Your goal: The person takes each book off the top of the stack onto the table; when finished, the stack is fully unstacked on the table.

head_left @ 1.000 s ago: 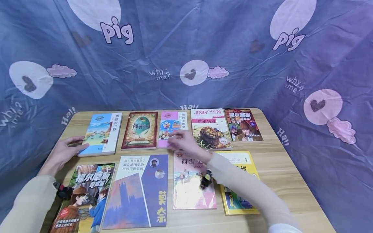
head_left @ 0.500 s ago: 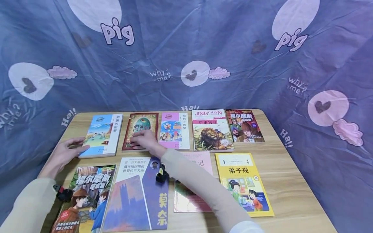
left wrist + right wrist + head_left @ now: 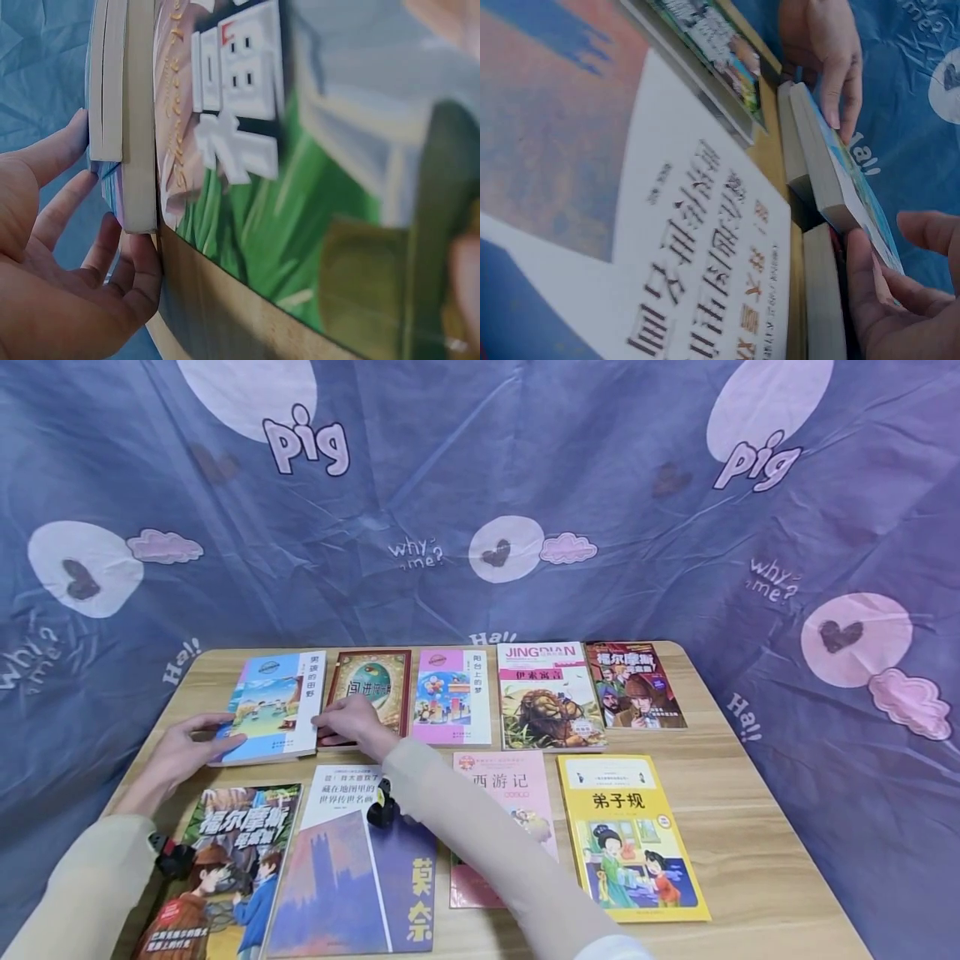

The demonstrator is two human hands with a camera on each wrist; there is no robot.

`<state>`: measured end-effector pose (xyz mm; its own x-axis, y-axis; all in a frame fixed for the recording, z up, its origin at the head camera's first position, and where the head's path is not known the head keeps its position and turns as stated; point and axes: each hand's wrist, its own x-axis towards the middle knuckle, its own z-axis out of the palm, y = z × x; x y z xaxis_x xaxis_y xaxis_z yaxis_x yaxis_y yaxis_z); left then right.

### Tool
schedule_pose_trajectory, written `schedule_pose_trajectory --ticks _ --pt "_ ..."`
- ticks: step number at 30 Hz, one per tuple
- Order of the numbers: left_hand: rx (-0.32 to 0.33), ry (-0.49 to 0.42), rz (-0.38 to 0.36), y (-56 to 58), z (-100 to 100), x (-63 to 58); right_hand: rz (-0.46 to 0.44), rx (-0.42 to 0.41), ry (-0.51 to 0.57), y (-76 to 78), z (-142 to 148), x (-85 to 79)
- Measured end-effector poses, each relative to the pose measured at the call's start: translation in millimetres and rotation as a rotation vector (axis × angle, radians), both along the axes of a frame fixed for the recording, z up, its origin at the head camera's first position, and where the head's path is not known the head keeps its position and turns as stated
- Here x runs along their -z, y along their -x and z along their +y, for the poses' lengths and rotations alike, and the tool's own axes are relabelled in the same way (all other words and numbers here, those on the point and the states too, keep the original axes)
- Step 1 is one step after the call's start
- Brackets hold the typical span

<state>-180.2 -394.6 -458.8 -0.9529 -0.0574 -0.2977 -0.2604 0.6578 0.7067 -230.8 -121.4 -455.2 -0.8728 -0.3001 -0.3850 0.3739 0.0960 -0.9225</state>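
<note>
In the head view, a blue-and-white book [image 3: 277, 714] lies at the back left on another book, slightly offset from it; the page edges [image 3: 139, 120] of both show in the left wrist view. My left hand [image 3: 183, 756] holds the left side of this pair, thumb by the cover and fingers against the edges. My right hand [image 3: 356, 722] pinches the blue book's lower right corner, seen close in the right wrist view. That hand and wrist partly cover the red-bordered book [image 3: 390, 685], which lies flat beside the pair.
Also along the back lie a pink book [image 3: 448, 697], a lion-cover book [image 3: 555, 706] and a dark detective book [image 3: 641, 689]. Nearer are a Sherlock-style book [image 3: 232, 860], a purple-blue book [image 3: 337, 885], a pale pink book [image 3: 498, 772] and a yellow book [image 3: 633, 835]. Patterned cloth [image 3: 450, 460] hangs behind the table.
My right hand has moved left from the pink book, over the red-bordered one, to the blue book. That book has slid a little right, uncovering the one below at its left edge.
</note>
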Motion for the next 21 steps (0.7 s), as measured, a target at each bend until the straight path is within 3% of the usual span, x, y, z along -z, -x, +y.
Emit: schedule_pose_trajectory --ticks 5,13,18,21 --pt "-0.002 -0.007 0.0 0.7 1 0.7 0.036 -0.092 -0.039 -0.6 0 -3.2" --pt "0.023 0.006 0.022 0.3 0 3.5 0.055 -0.059 -0.135 -6.6 -6 -12.6" --pt "0.029 0.018 0.029 -3.4 -4 3.7 0.134 -0.059 -0.324 -6.9 -17 -10.7" --pt "0.023 0.028 0.03 -4.4 -7 4.1 0.191 -0.042 -0.456 -1.5 -25 -0.7"
